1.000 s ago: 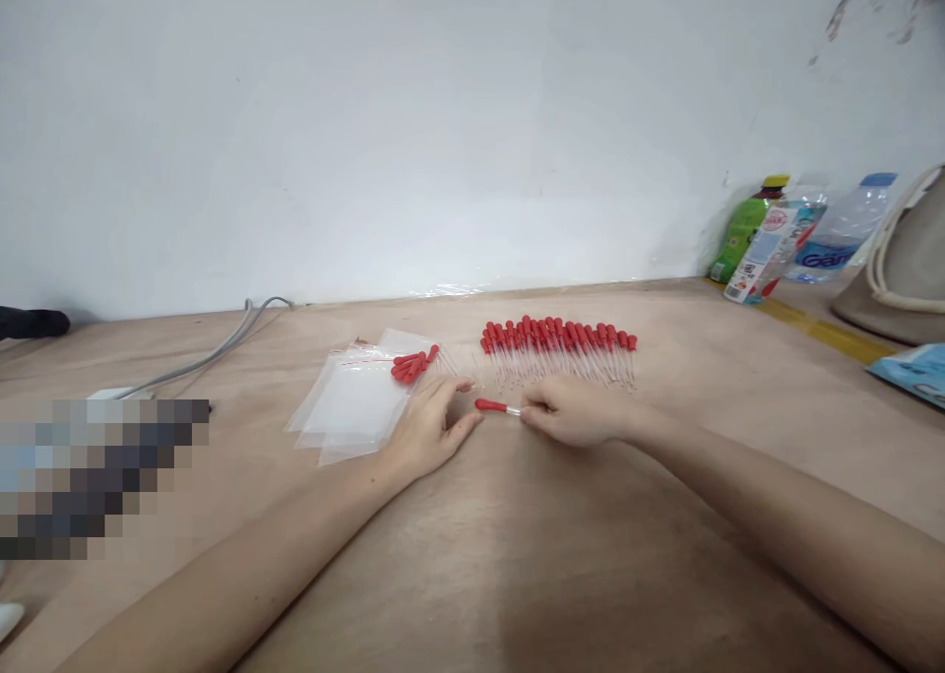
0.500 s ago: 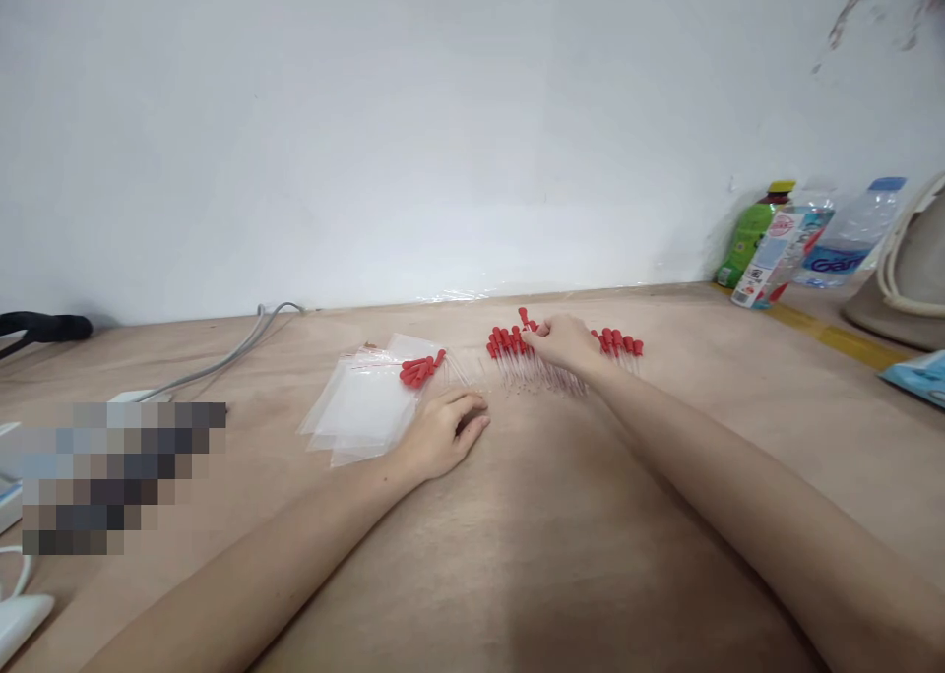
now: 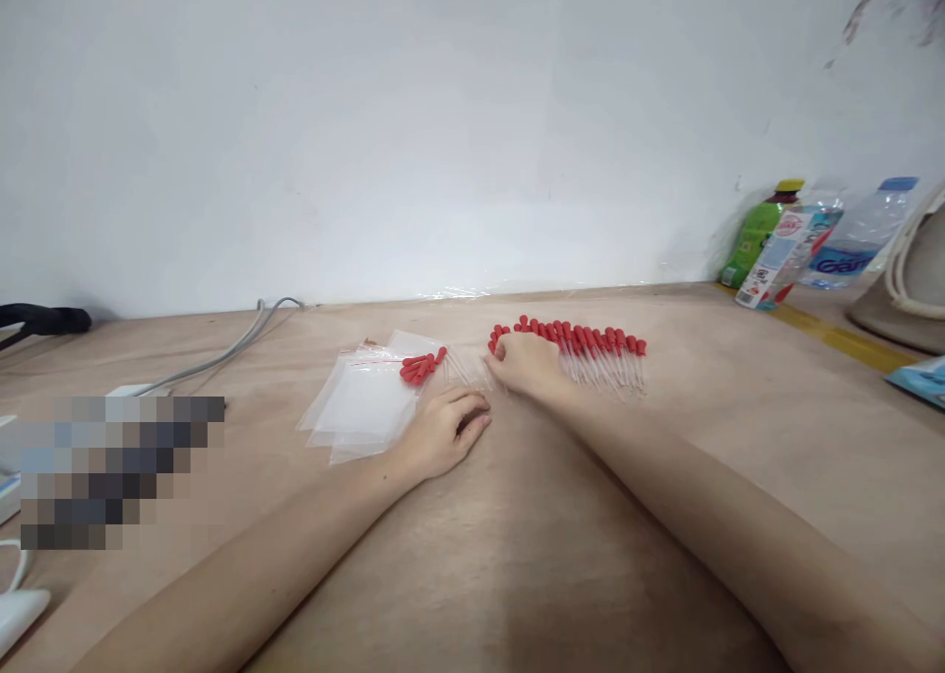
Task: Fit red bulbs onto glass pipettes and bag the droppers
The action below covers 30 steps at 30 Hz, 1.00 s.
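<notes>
My right hand [image 3: 526, 363] is closed in a pinch at the left end of a row of droppers [image 3: 583, 340] with red bulbs and clear stems. The dropper at its fingertips is mostly hidden by the hand. Palm down on the table rests my left hand [image 3: 443, 432], loosely curved, thumb apart from the fingers, nothing in it. Just beyond it lies a small bunch of red-bulbed droppers [image 3: 419, 369], their clear stems pointing right. That bunch overlaps a fanned stack of clear zip bags [image 3: 361, 404], left of my left hand.
A green bottle [image 3: 759, 235], a carton [image 3: 787, 260] and a clear bottle [image 3: 856, 245] stand at the back right, beside a beige bag-like object [image 3: 905, 279]. Blue packaging [image 3: 922, 383] lies at the right edge. A grey cable [image 3: 221, 358] runs along the left. A pale wall [image 3: 472, 142] closes the back.
My right hand has moved left and slightly nearer along the dropper row, uncovering the droppers in its middle. My left hand stays where it was.
</notes>
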Each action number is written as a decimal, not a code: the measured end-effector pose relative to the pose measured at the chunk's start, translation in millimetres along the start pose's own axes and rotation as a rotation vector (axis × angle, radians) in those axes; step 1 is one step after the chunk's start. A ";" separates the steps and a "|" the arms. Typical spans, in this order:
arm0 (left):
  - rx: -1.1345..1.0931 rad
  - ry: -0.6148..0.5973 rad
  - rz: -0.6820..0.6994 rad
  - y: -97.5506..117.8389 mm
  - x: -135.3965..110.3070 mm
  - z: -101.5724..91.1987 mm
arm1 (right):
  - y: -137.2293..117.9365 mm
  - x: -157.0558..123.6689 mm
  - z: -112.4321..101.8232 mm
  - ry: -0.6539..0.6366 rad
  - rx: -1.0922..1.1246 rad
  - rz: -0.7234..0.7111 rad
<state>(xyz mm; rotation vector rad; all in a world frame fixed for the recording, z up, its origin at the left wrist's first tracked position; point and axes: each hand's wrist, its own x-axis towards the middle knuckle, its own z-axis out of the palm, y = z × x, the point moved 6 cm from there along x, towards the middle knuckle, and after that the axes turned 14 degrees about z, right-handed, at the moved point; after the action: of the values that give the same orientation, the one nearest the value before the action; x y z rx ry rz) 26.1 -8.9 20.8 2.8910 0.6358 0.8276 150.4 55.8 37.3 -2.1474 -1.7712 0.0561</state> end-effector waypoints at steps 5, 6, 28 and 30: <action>-0.002 0.000 -0.003 0.5 -0.2 0.0 | -24.9 -0.2 15.6 -0.065 -0.051 0.042; -0.003 0.003 -0.003 0.3 -0.5 0.1 | -27.5 1.5 18.0 -0.075 -0.060 0.055; 0.421 0.192 -0.150 -40.5 -9.2 -48.7 | 84.7 -78.1 -11.2 0.261 0.286 -0.458; 0.492 0.174 -0.209 -52.6 -10.6 -52.7 | 89.1 -81.7 -13.3 0.255 0.288 -0.472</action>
<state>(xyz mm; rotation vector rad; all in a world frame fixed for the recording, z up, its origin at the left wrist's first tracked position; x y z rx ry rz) -29.0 32.3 51.3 3.1012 1.3023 1.0211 220.2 -39.3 7.8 -1.4330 -1.9289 -0.0743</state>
